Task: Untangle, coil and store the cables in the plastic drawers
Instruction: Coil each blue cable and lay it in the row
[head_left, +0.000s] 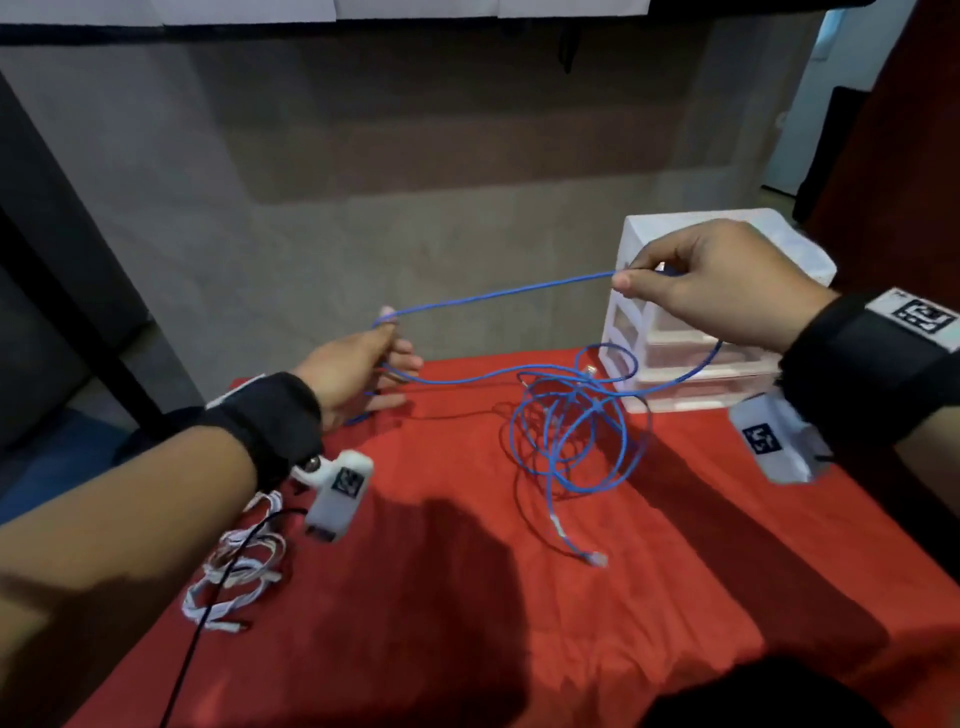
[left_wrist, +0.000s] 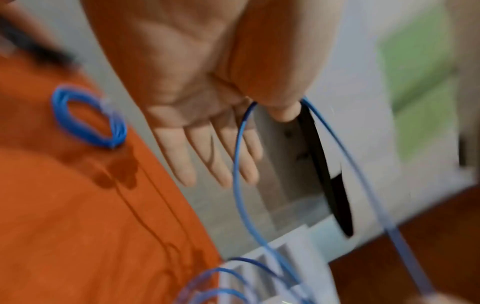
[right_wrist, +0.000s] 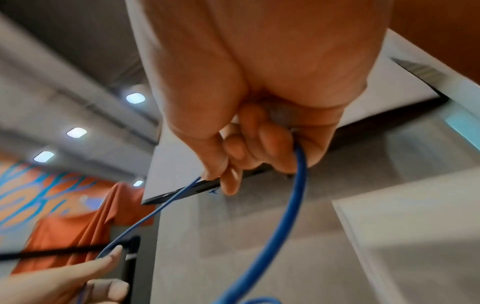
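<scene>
Step in hand, as judged: coiling the blue cable (head_left: 498, 293) by winding it around the left hand (head_left: 358, 374). The right hand (head_left: 711, 291) pinches the cable between thumb and forefinger, in front of the drawers (head_left: 727, 244); its other fingers are curled in. The left hand is spread, fingers straight; the cable loops over the thumb (left_wrist: 283, 111) and runs down past the palm, as the left wrist view shows. A straight span is stretched between the two hands, above the surface (head_left: 467, 597). To do this well, keep light tension on that span, let the cable slide through the right grip as each turn is laid, and make the turns equal in size. Feed slack from the heap slowly; a fast pull would probably tighten its crossings into knots. The cable is thin, blue and round, with a clear plug (head_left: 597, 558) at its free end. Most of it lies as a loose tangle (head_left: 571, 431) of overlapping loops on the red cloth, just before the drawers. A white cable (head_left: 234, 582) lies bundled at the left edge. A second blue coil (left_wrist: 88, 117) shows in the left wrist view, lying on the cloth.
</scene>
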